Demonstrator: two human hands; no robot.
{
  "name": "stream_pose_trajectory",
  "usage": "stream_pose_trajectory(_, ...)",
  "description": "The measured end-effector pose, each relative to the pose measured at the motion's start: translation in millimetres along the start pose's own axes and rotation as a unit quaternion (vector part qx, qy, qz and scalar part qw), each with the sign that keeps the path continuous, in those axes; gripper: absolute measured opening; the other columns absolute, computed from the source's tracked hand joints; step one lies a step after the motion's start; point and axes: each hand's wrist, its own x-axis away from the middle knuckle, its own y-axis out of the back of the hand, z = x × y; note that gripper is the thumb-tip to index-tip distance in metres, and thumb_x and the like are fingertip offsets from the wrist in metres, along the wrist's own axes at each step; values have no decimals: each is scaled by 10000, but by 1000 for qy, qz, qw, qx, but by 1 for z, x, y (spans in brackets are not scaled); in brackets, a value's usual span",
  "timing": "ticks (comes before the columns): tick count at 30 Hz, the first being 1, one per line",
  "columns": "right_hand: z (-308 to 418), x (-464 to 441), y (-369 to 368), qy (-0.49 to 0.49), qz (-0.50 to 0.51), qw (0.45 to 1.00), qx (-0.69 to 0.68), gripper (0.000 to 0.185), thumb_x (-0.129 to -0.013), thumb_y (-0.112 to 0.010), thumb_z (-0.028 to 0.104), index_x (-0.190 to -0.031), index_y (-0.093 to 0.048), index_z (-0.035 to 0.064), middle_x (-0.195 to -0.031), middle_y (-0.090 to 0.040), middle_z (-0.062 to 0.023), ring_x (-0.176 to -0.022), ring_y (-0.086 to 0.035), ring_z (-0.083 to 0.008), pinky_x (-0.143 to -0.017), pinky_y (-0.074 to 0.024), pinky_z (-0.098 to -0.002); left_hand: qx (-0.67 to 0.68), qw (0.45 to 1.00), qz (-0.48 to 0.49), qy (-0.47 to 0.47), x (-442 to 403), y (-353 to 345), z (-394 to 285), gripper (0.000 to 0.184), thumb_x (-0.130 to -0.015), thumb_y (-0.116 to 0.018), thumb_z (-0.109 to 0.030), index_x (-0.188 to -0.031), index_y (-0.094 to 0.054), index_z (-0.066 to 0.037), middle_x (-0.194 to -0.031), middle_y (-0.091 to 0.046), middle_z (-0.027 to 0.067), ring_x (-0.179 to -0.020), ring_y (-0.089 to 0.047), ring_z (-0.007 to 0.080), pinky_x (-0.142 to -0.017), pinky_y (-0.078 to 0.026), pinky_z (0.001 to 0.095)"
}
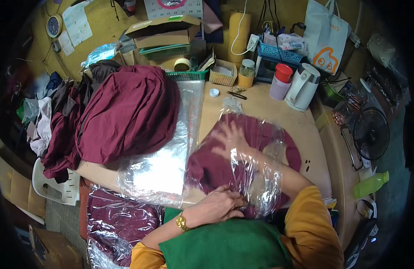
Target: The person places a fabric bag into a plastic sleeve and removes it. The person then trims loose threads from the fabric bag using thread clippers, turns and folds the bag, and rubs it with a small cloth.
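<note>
A maroon garment (207,159) lies on the table in front of me, partly inside a clear plastic bag (256,197). My right hand (234,141) is over the garment, its fingers spread and slightly blurred. Plastic film covers part of the right forearm, so the arm seems to reach into the bag. Close to the table's front edge, my left hand (222,204), with a gold watch on its wrist, has its fingers curled on the bag's near edge. Some of its fingertips are hidden.
A large maroon fabric pile (130,114) stands at left beside flat clear bags (164,172). Bagged maroon fabric (121,224) sits below the table edge. Tweezers (237,95), a jar (246,74), a red-lidded cup (281,80) and a white kettle (302,87) stand behind.
</note>
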Motion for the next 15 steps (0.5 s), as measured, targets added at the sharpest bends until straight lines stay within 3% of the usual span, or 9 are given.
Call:
stream_pose_trajectory(1,-1,2,-1,68,83,989,-98,609,-874,-666,466,-1323,-567,67,-1471,-372,-259,-1370,-322,-459,-1096,-288,-588,131,990,26,41,-5,21,-6,359,-899,-658,-344,-1121,-661,-61,-1100,-655,94,-1084,-614,263,-1006,-419,466)
stream_pose_trajectory(2,1,1,-1,62,146,947,-279,769,-829,-662,549,-1404,-493,66,-1501,-316,-285,-1419,-223,-496,-1140,-143,-650,263,960,52,83,-11,39,-10,421,-913,-645,-359,-1191,-634,-43,-1176,-632,129,-1123,-598,295,-1001,-420,478)
stream_pose_trajectory(3,3,1,-1,60,147,947,-280,769,-829,-662,549,-1404,-493,66,-1501,-316,-285,-1419,-223,-496,-1140,-143,-650,265,959,54,84,-18,52,-10,421,-913,-645,-359,-1191,-634,-43,-1176,-632,129,-1123,-598,295,-1001,-420,478)
stream_pose_trajectory(5,6,-2,-2,24,21,999,-42,830,-833,-619,616,-1470,-432,118,-1548,-269,-260,-1443,-172,-503,-1119,-140,-695,80,992,-9,99,-34,75,-2,643,-895,-645,-474,-1357,-518,-44,-1385,-504,194,-1273,-492,384,-1034,-405,524)
stream_pose_trajectory(9,21,6,-1,36,87,995,-43,858,-831,-602,642,-1492,-386,139,-1567,-225,-250,-1455,-128,-492,-1122,-110,-700,-51,992,-79,88,-87,41,59,831,-874,-646,-534,-1500,-313,-101,-1520,-320,223,-1384,-332,444,-1094,-313,569)
stream_pose_trajectory(10,21,5,1,26,80,996,-19,866,-831,-598,649,-1498,-374,144,-1572,-213,-248,-1458,-117,-489,-1123,-103,-702,-51,992,-79,88,-98,27,73,831,-874,-646,-534,-1500,-313,-101,-1520,-320,223,-1384,-332,444,-1094,-313,569)
stream_pose_trajectory(12,17,2,3,21,77,997,8,881,-830,-590,662,-1509,-351,155,-1582,-191,-243,-1465,-95,-484,-1124,-88,-704,-106,974,-133,148,-119,3,99,637,-874,-663,-479,-1379,-507,-123,-1410,-492,201,-1317,-433,424,-1124,-278,559)
stream_pose_trajectory(13,17,0,2,30,93,995,-2,888,-829,-586,668,-1515,-340,160,-1587,-180,-240,-1468,-84,-481,-1125,-80,-705,-106,974,-134,146,-128,-9,114,637,-874,-663,-479,-1379,-507,-123,-1410,-492,201,-1317,-433,424,-1124,-278,559)
stream_pose_trajectory(15,22,-11,-4,51,124,991,-19,903,-828,-577,681,-1526,-317,170,-1597,-158,-236,-1474,-62,-475,-1126,-65,-708,-12,981,14,195,-145,-26,134,399,-849,-694,-408,-1129,-679,-124,-1169,-669,155,-1155,-573,385,-1110,-288,575)
